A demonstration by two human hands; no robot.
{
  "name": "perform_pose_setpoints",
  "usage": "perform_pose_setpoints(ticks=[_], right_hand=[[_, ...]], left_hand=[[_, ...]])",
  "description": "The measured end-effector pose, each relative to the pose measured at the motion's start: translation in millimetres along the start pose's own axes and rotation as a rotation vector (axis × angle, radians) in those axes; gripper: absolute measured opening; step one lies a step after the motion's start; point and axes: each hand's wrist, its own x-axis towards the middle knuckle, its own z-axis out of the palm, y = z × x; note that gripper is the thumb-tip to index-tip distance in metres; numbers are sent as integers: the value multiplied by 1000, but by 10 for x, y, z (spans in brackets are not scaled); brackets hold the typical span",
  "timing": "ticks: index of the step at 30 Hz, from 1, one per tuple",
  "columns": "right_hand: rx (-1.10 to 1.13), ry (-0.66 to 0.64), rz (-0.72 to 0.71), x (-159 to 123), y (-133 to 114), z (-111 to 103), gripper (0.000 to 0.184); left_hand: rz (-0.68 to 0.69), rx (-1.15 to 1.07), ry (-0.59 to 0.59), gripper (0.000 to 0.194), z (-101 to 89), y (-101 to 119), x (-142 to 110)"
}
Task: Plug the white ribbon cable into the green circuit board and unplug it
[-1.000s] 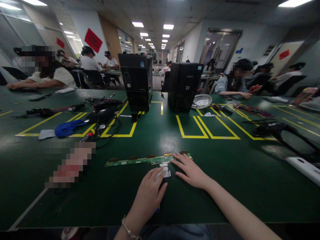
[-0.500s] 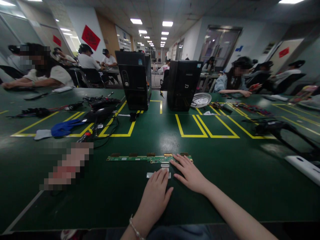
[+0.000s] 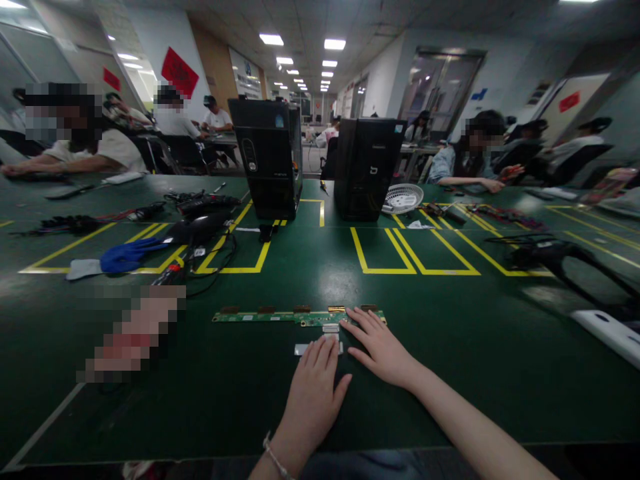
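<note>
A long, narrow green circuit board (image 3: pixel 260 318) lies flat across the table in front of me, with several brown tabs along its far edge. My right hand (image 3: pixel 383 350) lies over the board's right end, its fingers stretched and spread on it. Just below the board's connector is a whitish flat ribbon cable (image 3: pixel 302 349), partly hidden by my left hand (image 3: pixel 316 383). The left fingers are extended side by side and rest on the cable, with the thumb apart. Whether the cable sits in the connector I cannot tell.
Two black computer towers (image 3: pixel 267 160) stand at the back of the green table (image 3: pixel 475 387). At left are a blue glove (image 3: pixel 131 255) and black cables. A white basket (image 3: pixel 403 199) stands beside the right tower; a white device (image 3: pixel 607 337) lies far right. Several people sit around.
My left hand has shifted slightly to the right along with the cable under it. The right hand and the circuit board stay in place.
</note>
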Motion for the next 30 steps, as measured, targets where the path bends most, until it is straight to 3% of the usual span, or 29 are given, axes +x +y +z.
perform_pose_setpoints(ticks=[17, 30], right_hand=[[8, -21, 14, 8, -11, -23, 54], [15, -32, 11, 15, -9, -34, 54]], left_hand=[[-6, 33, -8, 49, 44, 11, -10], [-49, 23, 64, 48, 169, 61, -25]])
